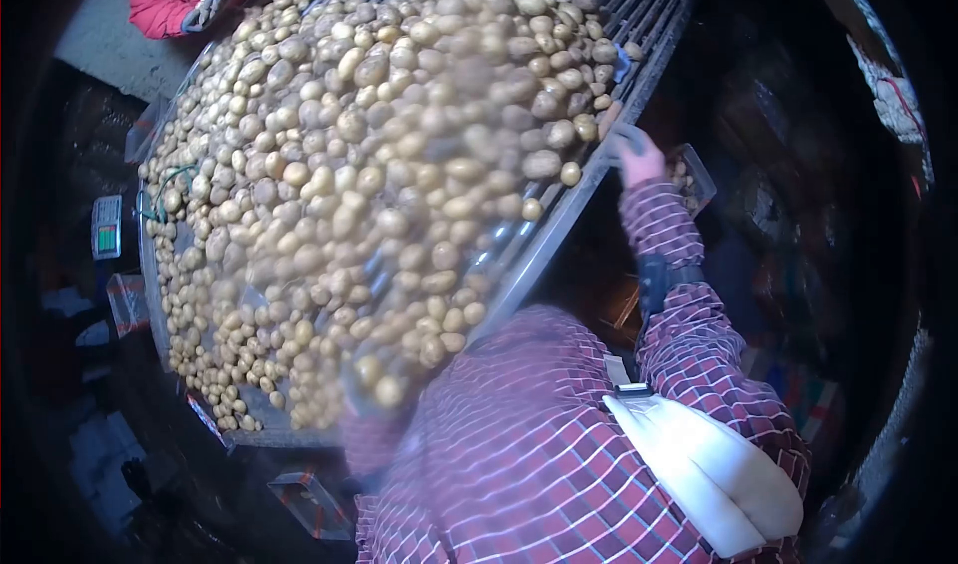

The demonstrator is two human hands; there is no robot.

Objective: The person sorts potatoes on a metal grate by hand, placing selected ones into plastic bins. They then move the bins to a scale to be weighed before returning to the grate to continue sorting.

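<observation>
A great heap of potatoes (pixel 349 180) covers a slatted sorting table (pixel 654 25). Smeared by motion, my left hand (pixel 357 389) is low at the near edge of the heap. Two potatoes (pixel 379 379) show right at it; whether its fingers grip them is not clear. On the right, my right hand (pixel 636 153), in a greyish glove, has its fingers bent over the table's metal rim (pixel 544 250). Part of that hand is blurred, and its fingertips are hard to make out.
A clear box with potatoes (pixel 694 178) sits beyond the right rim. Another person's gloved hands (pixel 215 0) and red sleeves are at the far left corner. A device with a green display (pixel 107 228) and a clear crate (pixel 311 504) stand outside the table.
</observation>
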